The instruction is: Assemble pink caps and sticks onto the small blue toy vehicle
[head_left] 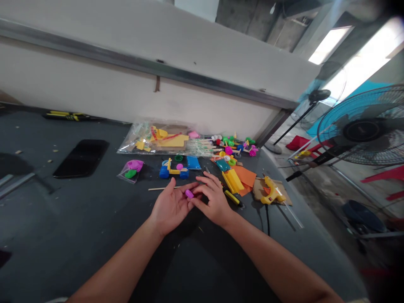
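- A dark desk (63,248) carries everything here; a standing fan (362,130) stands beyond its right edge.
- The left hand (170,206) lies open, palm up, fingers loosely spread.
- The right hand (211,200) is half curled, its fingertips (197,199) closed on the piece below.
- A yellow glue gun (271,191) rests on cardboard (260,189), right of the hands.
- A blue-and-yellow toy car (173,170) sits just ahead of them.
- A wooden stick (159,188) lies beside the left hand.
- A small magenta plastic piece (189,193) sits between both hands, touching the left hand's fingers.
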A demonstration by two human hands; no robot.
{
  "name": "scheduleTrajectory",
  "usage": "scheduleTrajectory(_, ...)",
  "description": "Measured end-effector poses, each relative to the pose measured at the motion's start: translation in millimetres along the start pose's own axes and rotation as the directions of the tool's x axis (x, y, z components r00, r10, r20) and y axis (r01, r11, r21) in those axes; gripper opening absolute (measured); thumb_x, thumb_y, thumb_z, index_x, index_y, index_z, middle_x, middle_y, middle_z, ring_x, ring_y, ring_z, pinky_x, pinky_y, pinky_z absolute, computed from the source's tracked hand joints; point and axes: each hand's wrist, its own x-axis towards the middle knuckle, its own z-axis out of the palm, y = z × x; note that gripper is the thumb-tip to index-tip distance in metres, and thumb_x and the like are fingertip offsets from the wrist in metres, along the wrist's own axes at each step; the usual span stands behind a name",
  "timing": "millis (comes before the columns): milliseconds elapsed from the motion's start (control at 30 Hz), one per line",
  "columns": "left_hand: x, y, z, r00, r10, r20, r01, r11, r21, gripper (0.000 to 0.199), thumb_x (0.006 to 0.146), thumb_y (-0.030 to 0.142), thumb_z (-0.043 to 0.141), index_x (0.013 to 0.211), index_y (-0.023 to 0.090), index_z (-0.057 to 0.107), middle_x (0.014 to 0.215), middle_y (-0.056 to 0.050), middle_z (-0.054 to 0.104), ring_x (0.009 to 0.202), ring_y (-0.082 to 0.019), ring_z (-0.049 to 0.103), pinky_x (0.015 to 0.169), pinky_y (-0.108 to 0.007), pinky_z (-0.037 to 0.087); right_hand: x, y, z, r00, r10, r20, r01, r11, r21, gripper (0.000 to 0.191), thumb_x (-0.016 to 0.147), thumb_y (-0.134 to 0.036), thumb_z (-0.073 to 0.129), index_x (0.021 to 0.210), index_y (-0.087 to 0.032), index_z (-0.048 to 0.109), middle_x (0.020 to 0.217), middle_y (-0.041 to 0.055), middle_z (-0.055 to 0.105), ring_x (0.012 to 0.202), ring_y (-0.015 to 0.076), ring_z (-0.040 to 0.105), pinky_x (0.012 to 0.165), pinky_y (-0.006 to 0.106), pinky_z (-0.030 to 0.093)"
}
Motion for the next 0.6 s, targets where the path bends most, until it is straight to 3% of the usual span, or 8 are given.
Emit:
scheduleTrajectory(200,1,-2,-2.1,1.000,0.003,0.014,-0.003,1.000,-0.002,0.054,0.092,0.044,0.032,0.119,0.001,0.053,0.102,-0.019,0.064,0.089,-0.021,0.062,0.085,-0.034,0.048,4,0,0,0.999,0.037,-0.022,-0.034,0.988,0.153,0.009,0.083,-0.027,0.058,0.082,-0.022,0.065,0.101,0.0048,0.065,0.117,0.0201,0.048,0.106,0.043,0.033)
scheduleTrajectory(433,0,-3,-1.9,1.000,-0.006,0.030,0.005,0.999,0.039,0.054,0.092,0.043,0.031,0.111,0.000,0.058,0.102,-0.020,0.064,0.085,-0.020,0.063,0.086,-0.032,0.048,0,5,0,1.000,0.023,0.001,-0.023,0.995,0.095,0.012,0.081,-0.031,0.059,0.086,-0.022,0.066,0.116,0.0068,0.059,0.126,0.0248,0.039,0.105,0.046,0.033)
scheduleTrajectory(533,-1,-1,-1.7,1.000,-0.004,0.030,0.004,1.000,0.025,0.054,0.092,0.045,0.032,0.108,0.001,0.059,0.101,-0.020,0.065,0.090,-0.022,0.063,0.088,-0.033,0.048,1,8,-5,1.000,0.008,-0.019,-0.006,0.994,0.109,0.021,0.085,-0.034,0.054,0.099,-0.022,0.064,0.117,0.0070,0.058,0.125,0.0242,0.039,0.105,0.046,0.033)
scheduleTrajectory(600,-1,1,-2.8,0.999,-0.013,0.037,0.013,1.000,0.012,0.055,0.091,0.047,0.032,0.106,0.002,0.060,0.099,-0.020,0.066,0.091,-0.023,0.063,0.089,-0.035,0.047,3,10,-10,0.998,-0.064,0.028,0.061,0.993,0.097,0.030,0.088,-0.035,0.047,0.113,-0.024,0.059,0.129,0.0057,0.050,0.131,0.0248,0.032,0.107,0.048,0.030)
